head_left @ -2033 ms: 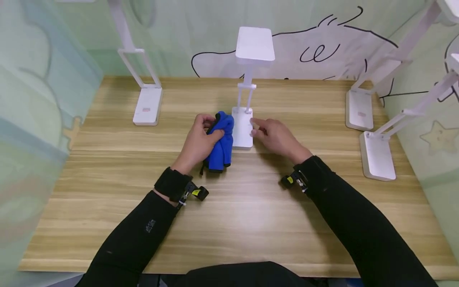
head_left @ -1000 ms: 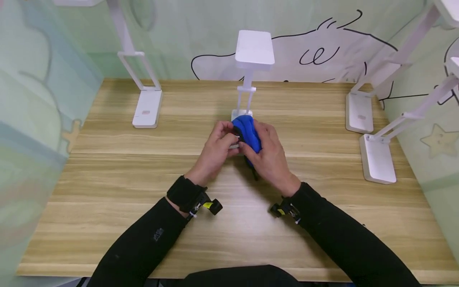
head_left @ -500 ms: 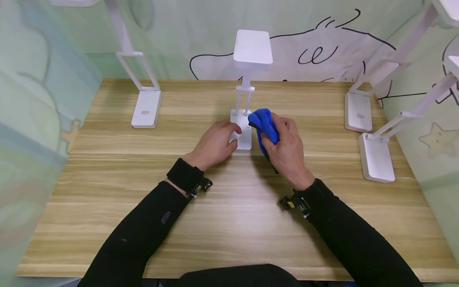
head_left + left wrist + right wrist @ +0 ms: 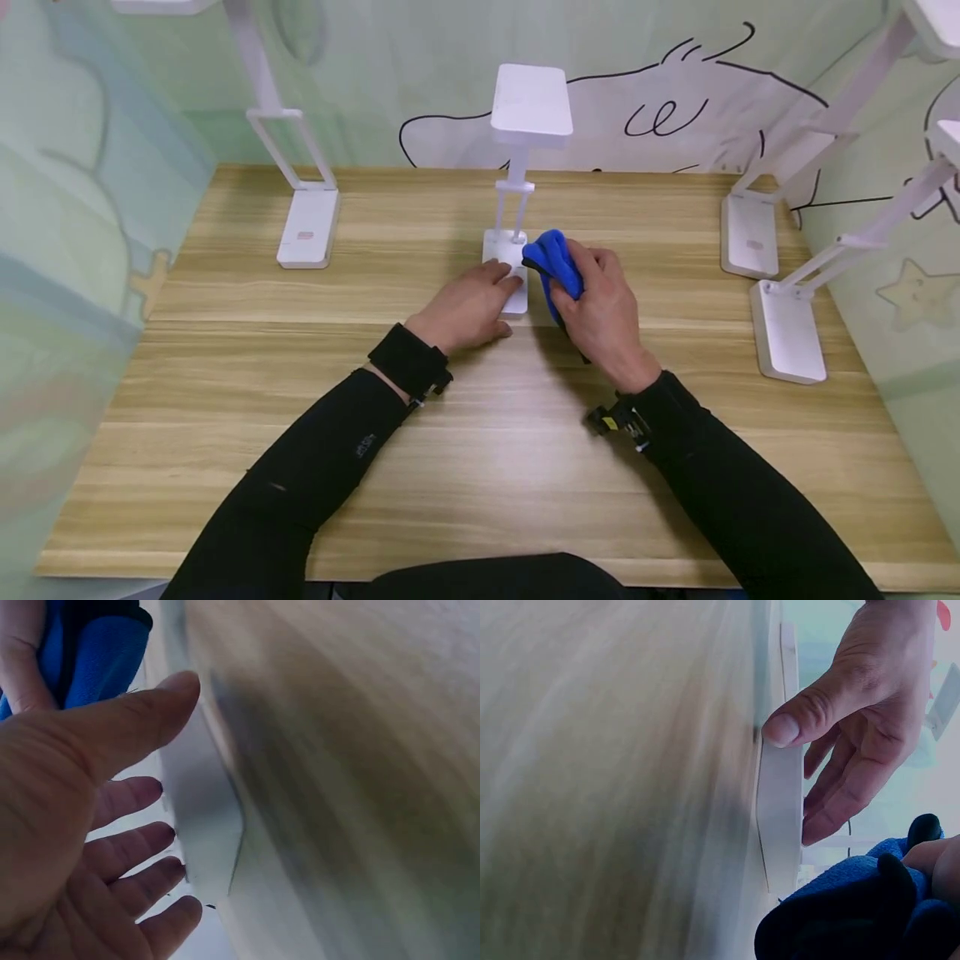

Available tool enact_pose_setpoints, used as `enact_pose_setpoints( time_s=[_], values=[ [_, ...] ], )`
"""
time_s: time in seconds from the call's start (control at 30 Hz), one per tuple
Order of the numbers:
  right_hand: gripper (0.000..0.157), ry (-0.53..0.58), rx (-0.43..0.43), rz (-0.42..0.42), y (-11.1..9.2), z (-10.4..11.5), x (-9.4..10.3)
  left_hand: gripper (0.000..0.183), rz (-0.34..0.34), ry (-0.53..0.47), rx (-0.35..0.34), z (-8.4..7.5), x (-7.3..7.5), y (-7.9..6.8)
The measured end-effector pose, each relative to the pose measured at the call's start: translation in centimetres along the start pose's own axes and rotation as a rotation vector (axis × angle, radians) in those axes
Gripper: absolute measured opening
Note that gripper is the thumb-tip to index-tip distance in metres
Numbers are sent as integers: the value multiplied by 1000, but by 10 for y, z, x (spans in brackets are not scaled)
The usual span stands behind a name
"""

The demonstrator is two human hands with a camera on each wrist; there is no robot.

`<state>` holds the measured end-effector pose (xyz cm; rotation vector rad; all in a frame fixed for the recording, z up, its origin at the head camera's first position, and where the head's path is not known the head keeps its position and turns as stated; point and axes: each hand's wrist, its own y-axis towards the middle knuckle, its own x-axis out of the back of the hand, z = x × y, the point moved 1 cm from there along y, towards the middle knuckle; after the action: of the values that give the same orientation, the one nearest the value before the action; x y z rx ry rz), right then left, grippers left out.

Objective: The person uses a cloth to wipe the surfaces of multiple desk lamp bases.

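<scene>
A white desk lamp (image 4: 531,104) stands in the middle of the table, its flat base (image 4: 513,303) toward me. My left hand (image 4: 467,307) rests over that base with fingers extended across the top. In the right wrist view the left thumb (image 4: 784,731) lies at the base's lower front edge. My right hand (image 4: 602,312) grips a bunched blue cloth (image 4: 553,258) with black edging, just right of the base. The cloth also shows at the upper left of the left wrist view, with the right fingers around it.
Another white lamp (image 4: 308,225) stands at the back left. Two more, a rear lamp (image 4: 752,233) and a nearer lamp (image 4: 789,332), stand on the right. A printed wall (image 4: 360,75) rises behind the wooden table (image 4: 225,400).
The blue cloth has passed from my left hand to my right, crossing over the base and then moving right of it. My left hand has since come down onto the base.
</scene>
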<state>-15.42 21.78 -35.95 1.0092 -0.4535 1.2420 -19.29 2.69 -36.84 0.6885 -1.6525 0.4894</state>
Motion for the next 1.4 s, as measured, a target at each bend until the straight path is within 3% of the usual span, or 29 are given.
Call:
enact_pose_setpoints(
  time_s=[0.2,0.5,0.83,1.13,1.4],
  values=[
    [55,-11,5,3,-1,-2,-3,53,-10,19,61,2,-2,-2],
    [54,-22,9,4,-2,-3,-3,57,36,-6,140,21,2,-10],
    [56,-12,16,23,-2,-4,-4,56,49,-39,188,53,9,-23],
    [56,-15,-1,53,-2,-5,-7,57,98,-117,274,89,18,-43],
    [56,-23,-17,74,-3,-5,-8,57,99,-104,362,115,24,-55]
  ],
)
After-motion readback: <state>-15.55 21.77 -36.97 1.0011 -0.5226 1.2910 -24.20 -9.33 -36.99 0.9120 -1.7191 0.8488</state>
